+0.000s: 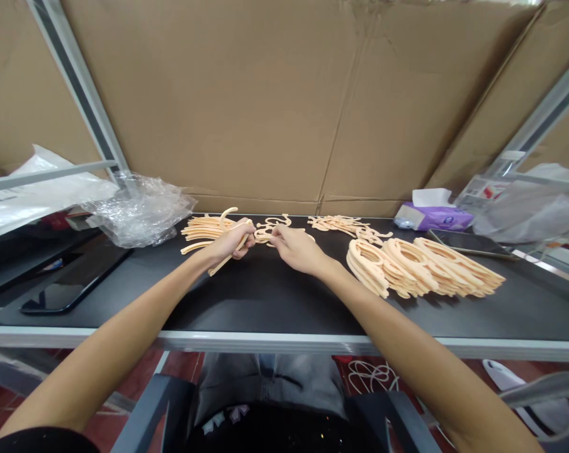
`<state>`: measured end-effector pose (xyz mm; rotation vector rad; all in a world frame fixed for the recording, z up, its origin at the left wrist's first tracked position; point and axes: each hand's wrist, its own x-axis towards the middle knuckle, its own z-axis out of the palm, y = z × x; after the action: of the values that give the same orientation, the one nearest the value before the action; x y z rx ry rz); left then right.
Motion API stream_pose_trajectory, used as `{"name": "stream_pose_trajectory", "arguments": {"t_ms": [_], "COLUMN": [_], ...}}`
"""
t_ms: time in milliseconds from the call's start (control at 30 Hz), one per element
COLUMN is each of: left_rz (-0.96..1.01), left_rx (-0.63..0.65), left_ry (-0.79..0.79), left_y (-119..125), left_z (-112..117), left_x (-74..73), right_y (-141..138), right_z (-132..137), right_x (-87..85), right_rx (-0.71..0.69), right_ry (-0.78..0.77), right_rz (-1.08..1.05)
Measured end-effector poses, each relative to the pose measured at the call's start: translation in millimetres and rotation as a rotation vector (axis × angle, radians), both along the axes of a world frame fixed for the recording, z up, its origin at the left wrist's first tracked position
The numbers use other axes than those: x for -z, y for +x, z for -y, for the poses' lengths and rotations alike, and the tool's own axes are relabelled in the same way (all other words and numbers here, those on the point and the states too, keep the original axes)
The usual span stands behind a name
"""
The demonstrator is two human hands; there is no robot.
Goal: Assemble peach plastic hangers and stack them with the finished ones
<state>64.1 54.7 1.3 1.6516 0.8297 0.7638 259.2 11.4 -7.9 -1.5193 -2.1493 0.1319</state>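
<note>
In my left hand [236, 241] is a long, slightly curved cream-coloured strip [219, 266], held slantwise with the fingers wrapped round it. Close beside it, my right hand [294, 247] has its fingers pinched together at some curly cream pieces [264, 235]; whether it grips one of them is hidden. Behind my left hand lies a bundle of similar curved strips [202, 228]. Small scroll-shaped pieces [341, 224] are heaped beyond my right hand. Further right, stacks of flat cream pieces with oval openings [410, 267] overlap in a row.
Crumpled clear plastic wrap [140, 207] and a dark flat panel [77, 277] sit on the left. At the back right are a purple tissue pack [434, 216] and a dark tablet-like slab [471, 243]. Cardboard [228, 107] walls the back of the black table [275, 308].
</note>
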Motion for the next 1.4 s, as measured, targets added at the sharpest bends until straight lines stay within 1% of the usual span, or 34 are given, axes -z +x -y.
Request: {"name": "stream_pose_trajectory", "arguments": {"t_ms": [67, 167, 300, 400, 500, 633, 767, 833, 933, 1067, 1233, 1400], "left_rz": [0.02, 0.002, -0.127, -0.234, -0.309, -0.363, -0.314, -0.301, -0.317, -0.319, -0.424, -0.509], "left_rx": [-0.023, -0.068, -0.119, -0.079, -0.044, -0.064, -0.077, -0.053, -0.014, -0.018, -0.063, -0.032], "left_ry": [0.037, 0.115, 0.303, 0.385, 0.415, 0.45, 0.453, 0.471, 0.457, 0.454, 0.539, 0.614], "left_y": [0, 1, 0, -3, -6, -7, -7, -8, -8, -7, -8, -10], "left_z": [0, 2, 3, 1, 1, 2, 3, 2, 3, 5, 5, 3], "left_x": [1.1, 4.4, 9.0, 10.6, 9.9, 8.3, 9.2, 9.4, 7.7, 3.0, -2.3, -4.7], "right_y": [0, 0, 1, 2, 4, 5, 5, 4, 5, 8, 9, 8], "right_z": [2, 3, 4, 2, -1, -4, -3, -1, 0, -2, -1, 3], "right_x": [-3.3, -6.2, -5.1, -2.1, 0.5, 1.0, -1.9, -3.3, -3.9, -3.1, -4.1, -6.8], "right_rx": [0.029, 0.024, -0.019, -0.057, -0.088, -0.086, -0.121, -0.168, -0.218, -0.191, -0.16, -0.119], "right_ry": [0.0, -0.019, -0.038, -0.055, -0.073, -0.069, -0.09, -0.113, -0.127, -0.094, -0.087, -0.088], "right_rz": [-0.018, -0.038, -0.04, -0.006, 0.029, 0.064, 0.037, 0.01, -0.009, 0.032, 0.078, 0.131]}}
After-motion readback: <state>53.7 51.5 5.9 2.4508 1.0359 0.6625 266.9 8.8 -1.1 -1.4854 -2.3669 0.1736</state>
